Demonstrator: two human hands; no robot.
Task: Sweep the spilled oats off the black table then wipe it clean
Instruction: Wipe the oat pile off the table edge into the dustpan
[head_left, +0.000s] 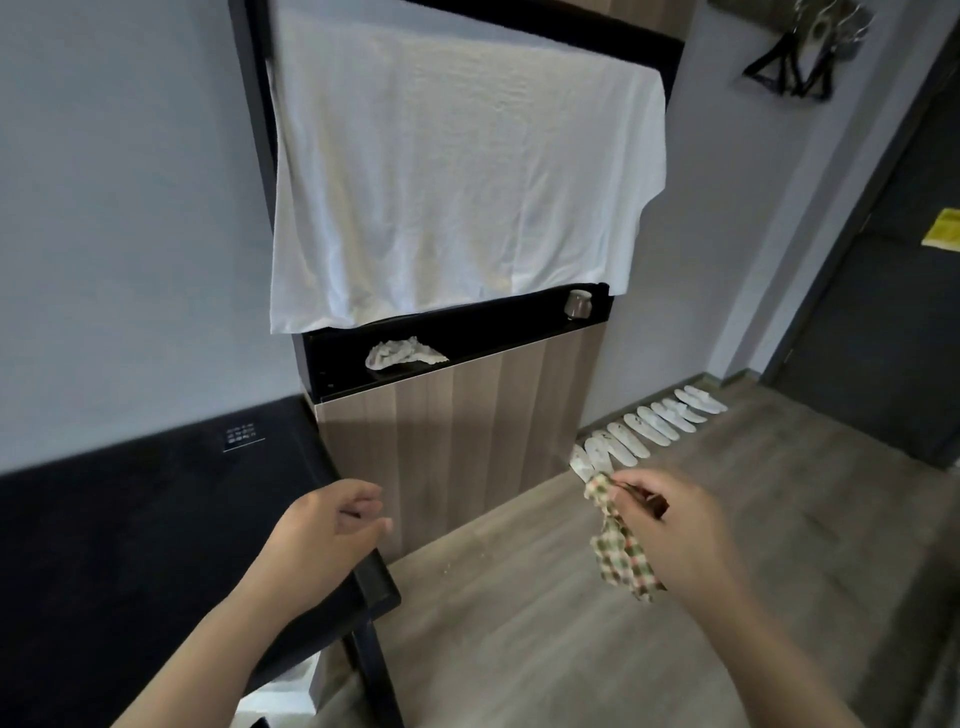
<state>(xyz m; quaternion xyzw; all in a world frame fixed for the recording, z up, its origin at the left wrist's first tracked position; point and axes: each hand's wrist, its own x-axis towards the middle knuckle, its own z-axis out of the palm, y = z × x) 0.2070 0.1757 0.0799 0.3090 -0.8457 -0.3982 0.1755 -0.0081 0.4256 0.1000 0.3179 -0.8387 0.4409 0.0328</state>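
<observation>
Left hand (332, 525) and right hand (670, 525) are bare, as are both forearms.

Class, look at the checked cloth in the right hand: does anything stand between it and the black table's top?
Only the left hand, over the black table's right edge, on the side facing the checked cloth that the right hand grips. Nothing else visible does.

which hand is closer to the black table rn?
Left. The left hand is over the right edge of the black table; the right hand is out over the floor, holding the checked cloth.
</observation>
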